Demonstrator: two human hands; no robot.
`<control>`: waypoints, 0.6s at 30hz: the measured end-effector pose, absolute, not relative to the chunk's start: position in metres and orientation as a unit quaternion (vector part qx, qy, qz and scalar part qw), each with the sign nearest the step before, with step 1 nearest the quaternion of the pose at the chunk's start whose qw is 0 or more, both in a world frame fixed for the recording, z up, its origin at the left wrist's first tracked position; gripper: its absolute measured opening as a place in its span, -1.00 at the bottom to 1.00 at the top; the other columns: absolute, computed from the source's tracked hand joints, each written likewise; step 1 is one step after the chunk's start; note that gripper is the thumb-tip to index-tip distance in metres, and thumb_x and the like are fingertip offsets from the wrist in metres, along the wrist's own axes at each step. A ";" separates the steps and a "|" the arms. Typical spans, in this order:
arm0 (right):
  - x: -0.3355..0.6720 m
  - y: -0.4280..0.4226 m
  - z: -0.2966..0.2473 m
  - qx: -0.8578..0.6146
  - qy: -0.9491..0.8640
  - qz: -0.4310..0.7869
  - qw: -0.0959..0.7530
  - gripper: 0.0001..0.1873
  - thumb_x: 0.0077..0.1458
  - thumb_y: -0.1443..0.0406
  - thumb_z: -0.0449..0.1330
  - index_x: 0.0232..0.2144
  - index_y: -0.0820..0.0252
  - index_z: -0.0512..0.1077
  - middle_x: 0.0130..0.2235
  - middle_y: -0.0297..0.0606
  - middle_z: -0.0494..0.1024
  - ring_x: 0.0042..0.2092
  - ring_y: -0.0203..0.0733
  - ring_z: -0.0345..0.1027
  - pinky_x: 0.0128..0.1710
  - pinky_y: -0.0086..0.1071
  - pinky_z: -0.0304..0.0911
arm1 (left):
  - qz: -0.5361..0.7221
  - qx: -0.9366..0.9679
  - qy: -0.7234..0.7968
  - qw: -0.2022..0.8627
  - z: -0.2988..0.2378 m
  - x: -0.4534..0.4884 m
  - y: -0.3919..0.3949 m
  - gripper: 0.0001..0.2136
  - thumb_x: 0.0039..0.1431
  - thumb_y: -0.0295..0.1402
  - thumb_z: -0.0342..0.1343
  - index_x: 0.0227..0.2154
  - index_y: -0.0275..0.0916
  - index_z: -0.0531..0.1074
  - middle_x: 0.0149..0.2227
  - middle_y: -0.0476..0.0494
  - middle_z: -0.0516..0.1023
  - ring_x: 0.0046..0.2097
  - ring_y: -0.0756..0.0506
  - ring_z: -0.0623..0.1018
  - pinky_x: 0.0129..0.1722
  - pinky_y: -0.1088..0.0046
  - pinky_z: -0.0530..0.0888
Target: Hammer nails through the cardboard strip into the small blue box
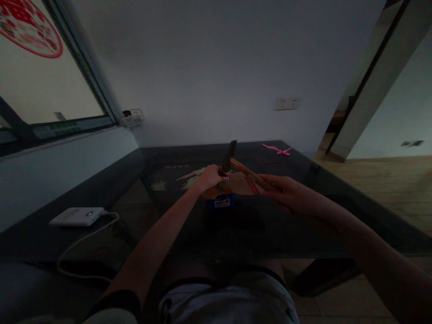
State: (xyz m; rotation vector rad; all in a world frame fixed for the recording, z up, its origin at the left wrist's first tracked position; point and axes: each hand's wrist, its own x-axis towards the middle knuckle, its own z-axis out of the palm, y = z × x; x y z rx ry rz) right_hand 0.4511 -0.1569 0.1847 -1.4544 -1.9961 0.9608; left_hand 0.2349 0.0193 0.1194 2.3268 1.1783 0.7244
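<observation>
My right hand (286, 191) is wrapped round the pale wooden handle of a hammer (248, 172), whose long dark head points away from me over the table. Close to the head, my left hand (212, 177) is pinched at the top of a brown printed sheet (241, 183), which looks like cardboard or paper with a red stripe. Whatever those fingertips hold is too small and dark to make out. Under the sheet sits a blue box (222, 201) with a white label, its top covered.
On the dark glossy table (162, 238) a white power bank (78, 217) lies at the left, with a white cable (81, 238) trailing off the front edge. A pink ribbon (278, 150) lies at the back right. Behind the table rises a wall (209, 81) with sockets.
</observation>
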 end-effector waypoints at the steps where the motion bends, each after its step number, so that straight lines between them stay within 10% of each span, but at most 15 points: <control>1: 0.451 -0.156 0.183 -0.530 -0.732 0.354 0.241 -0.43 0.11 0.18 0.07 0.16 0.20 0.14 -0.59 -0.50 0.22 -0.69 -0.45 0.11 -0.76 -0.59 0.08 | 0.259 0.841 0.427 0.209 0.119 0.234 0.019 -0.78 -0.09 -0.33 0.19 -0.37 -0.35 0.55 -0.37 -0.20 0.60 -0.31 -0.14 0.55 -0.31 0.41 0.43; 18: 0.463 -0.176 0.166 -0.533 -0.675 0.404 0.310 -0.34 0.09 0.12 0.11 0.19 0.20 0.11 -0.58 -0.48 0.27 -0.67 -0.46 0.07 -0.75 -0.58 0.07 | 0.322 0.851 0.361 0.207 0.124 0.201 0.021 -0.78 -0.01 -0.36 0.16 -0.26 -0.28 0.48 -0.28 -0.12 0.58 -0.24 -0.04 0.53 -0.16 0.45 0.43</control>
